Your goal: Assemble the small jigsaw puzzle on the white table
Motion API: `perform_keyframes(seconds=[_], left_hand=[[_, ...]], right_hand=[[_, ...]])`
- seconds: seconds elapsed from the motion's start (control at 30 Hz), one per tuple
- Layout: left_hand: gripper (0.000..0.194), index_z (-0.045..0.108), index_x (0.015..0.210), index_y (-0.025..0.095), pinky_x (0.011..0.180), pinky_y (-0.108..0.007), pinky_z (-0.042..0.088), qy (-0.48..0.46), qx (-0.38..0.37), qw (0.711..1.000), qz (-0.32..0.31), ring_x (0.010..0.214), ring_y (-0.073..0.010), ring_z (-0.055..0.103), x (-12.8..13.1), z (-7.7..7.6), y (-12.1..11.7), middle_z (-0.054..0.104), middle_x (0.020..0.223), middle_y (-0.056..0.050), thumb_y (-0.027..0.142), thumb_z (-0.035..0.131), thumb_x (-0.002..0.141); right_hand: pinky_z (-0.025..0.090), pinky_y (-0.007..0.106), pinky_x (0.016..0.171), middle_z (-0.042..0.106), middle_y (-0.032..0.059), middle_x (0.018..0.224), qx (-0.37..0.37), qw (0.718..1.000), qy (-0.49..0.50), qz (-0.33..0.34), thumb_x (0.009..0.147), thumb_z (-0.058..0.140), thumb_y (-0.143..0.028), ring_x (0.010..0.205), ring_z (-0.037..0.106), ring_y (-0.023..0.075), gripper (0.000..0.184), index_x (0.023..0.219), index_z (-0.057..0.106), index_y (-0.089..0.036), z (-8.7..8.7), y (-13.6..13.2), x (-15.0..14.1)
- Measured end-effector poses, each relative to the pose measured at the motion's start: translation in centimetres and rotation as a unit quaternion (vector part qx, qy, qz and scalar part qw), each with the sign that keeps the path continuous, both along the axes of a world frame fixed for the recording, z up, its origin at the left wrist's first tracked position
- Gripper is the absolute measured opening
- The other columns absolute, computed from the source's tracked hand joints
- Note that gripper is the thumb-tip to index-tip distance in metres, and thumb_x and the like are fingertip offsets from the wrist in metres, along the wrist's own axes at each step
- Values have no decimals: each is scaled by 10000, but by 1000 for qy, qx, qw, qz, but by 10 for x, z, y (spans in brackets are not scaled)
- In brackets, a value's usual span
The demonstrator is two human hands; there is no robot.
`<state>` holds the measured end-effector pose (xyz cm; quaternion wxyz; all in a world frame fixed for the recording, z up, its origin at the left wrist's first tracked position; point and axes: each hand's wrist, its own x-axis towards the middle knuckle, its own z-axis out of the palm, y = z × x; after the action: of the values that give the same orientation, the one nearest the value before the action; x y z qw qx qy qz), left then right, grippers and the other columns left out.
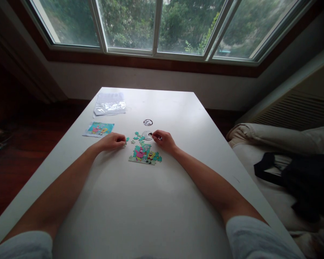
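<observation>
A partly joined jigsaw puzzle (144, 154) lies on the white table, showing a pink starfish figure and a yellow square figure. Loose teal puzzle pieces (136, 137) are scattered just behind it. My left hand (115, 141) is closed at their left, with a teal puzzle piece (127, 139) at its fingertips. On the other side my right hand (164, 141) is pinched beside a grey disc with a dark centre (146, 135). Something small and pale shows among the right fingers, too small to make out.
A printed picture sheet (99, 128) of the same scene lies left of the pieces. Behind it are papers with a clear plastic bag (110, 104). A round opening (148, 122) is set in the white table (140, 208). A couch with dark clothing (299, 180) stands right.
</observation>
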<state>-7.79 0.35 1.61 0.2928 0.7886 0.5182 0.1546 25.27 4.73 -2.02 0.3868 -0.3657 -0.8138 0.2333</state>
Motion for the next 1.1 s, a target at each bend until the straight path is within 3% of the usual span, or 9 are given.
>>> perform_keyframes(seconds=[0.27,0.4,0.67,0.97,1.1], left_hand=[[192,575,597,189,543,-249,259,49,31,998,-15,545,-103,400,-5,0,-3,476,547,49,326,587,731],[244,550,570,191,555,-260,252,60,65,996,2,553,-111,397,-2,-3,-4,471,540,38,342,574,759],[171,678,872,226,617,-275,329,56,156,981,101,652,-155,515,14,-16,-4,622,739,-1,374,595,849],[194,697,990,222,720,-308,433,38,188,978,85,755,-182,549,21,-20,-5,620,853,-31,345,574,903],[221,718,1056,226,887,-368,471,24,215,975,44,935,-226,573,24,-20,-6,651,979,-64,316,570,919]], right_hand=[[421,284,660,672,23,770,-9,1000,5,-10,925,597,-365,672,535,152,187,866,696,-217,1,0,-1],[423,285,664,677,25,779,-7,1000,1,-11,926,590,-368,677,537,153,191,872,696,-219,1,0,0],[419,277,656,670,17,775,-5,1000,0,-4,928,591,-358,673,535,148,181,868,691,-219,1,0,0],[420,284,665,676,23,786,-6,1000,-7,-6,931,591,-357,685,540,155,182,872,693,-218,2,0,0],[427,291,678,675,28,806,0,1000,-9,-7,930,593,-333,703,548,161,156,876,688,-221,1,0,0]])
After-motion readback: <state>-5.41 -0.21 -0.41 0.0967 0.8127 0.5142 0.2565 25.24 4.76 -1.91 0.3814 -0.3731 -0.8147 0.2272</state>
